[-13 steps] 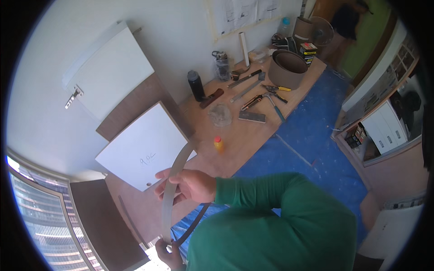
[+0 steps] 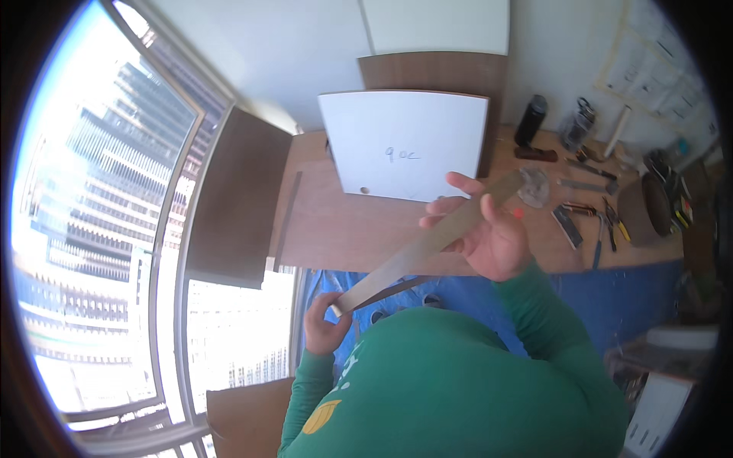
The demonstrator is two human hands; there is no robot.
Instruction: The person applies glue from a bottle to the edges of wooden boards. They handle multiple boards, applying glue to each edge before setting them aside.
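A long, thin edge banding strip (image 2: 416,252) slants across in front of me, pale on its face. My left hand (image 2: 326,324) pinches its lower end near my chest. Further up, my right hand (image 2: 496,237) holds it loosely between thumb and spread fingers. The strip's upper end reaches past this hand, above the workbench (image 2: 351,229). Below it, a darker band (image 2: 393,288) runs beside the strip. Behind the strip, a white panel (image 2: 405,137) with handwriting and a small round hole leans upright in front of a brown panel (image 2: 435,72).
Right of the panel stand a dark bottle (image 2: 531,120) and a clear bottle (image 2: 578,126). A hammer (image 2: 599,240), pliers (image 2: 622,227), a sanding block (image 2: 566,227) and a brown coil (image 2: 641,210) lie there. A brown board (image 2: 233,198) stands by the window (image 2: 99,229); blue sheeting (image 2: 634,294) covers the floor.
My view has swung left toward the window, so the panel now sits near the middle. The strip has tilted from nearly upright to a slant, and my right hand's fingers have spread.
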